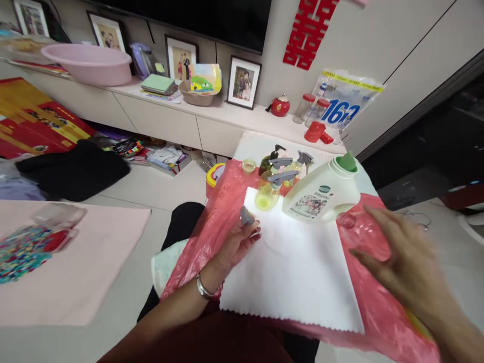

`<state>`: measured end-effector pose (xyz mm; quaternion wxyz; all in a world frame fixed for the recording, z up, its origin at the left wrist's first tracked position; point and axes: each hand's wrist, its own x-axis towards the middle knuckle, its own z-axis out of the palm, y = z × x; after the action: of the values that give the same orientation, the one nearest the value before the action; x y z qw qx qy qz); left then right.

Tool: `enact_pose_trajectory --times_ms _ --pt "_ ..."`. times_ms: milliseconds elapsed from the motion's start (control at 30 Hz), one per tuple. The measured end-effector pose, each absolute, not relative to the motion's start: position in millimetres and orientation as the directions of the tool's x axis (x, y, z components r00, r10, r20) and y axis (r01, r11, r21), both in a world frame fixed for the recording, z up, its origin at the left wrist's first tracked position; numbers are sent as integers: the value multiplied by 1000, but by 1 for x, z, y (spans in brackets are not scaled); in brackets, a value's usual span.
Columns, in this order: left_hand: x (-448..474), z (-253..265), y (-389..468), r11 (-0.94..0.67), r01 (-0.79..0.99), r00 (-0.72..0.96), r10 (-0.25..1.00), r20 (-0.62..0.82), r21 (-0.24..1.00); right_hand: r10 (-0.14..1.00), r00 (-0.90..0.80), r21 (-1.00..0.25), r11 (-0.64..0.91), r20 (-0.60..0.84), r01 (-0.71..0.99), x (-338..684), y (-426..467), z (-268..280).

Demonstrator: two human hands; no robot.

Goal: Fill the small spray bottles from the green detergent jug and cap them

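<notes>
Head view: left fingers [252, 244] pinch a grey spray head [247, 216]. Right fingers [387, 222], spread apart, hover nearest a clear bottle [361, 232], apparently lying neck-left.

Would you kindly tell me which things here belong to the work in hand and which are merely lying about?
Likely part of the job:
grey sprayer top, in the left hand
clear bottle, near the right hand
jug
spray bottles

Apparently just lying about:
basin
teapot
beads
photo frames
</notes>
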<state>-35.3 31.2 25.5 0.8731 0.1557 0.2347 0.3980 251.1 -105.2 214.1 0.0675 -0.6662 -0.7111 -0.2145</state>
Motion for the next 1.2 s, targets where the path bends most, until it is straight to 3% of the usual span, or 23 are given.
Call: enact_pose_trajectory --times_ms 167,333,900,1200 --pt "-48 43 36 561 -691 484 828 -285 455 963 26 166 -73 268 983 216 -141 126" --pt "-55 65 40 531 -734 430 846 -316 423 973 99 11 -104 209 995 191 -148 90" --pt "-47 85 16 500 -607 495 846 -199 618 971 111 -316 -39 213 948 138 -128 90" --pt "-39 83 -1 463 -546 566 818 -100 698 968 148 -593 1 202 805 117 -118 93"
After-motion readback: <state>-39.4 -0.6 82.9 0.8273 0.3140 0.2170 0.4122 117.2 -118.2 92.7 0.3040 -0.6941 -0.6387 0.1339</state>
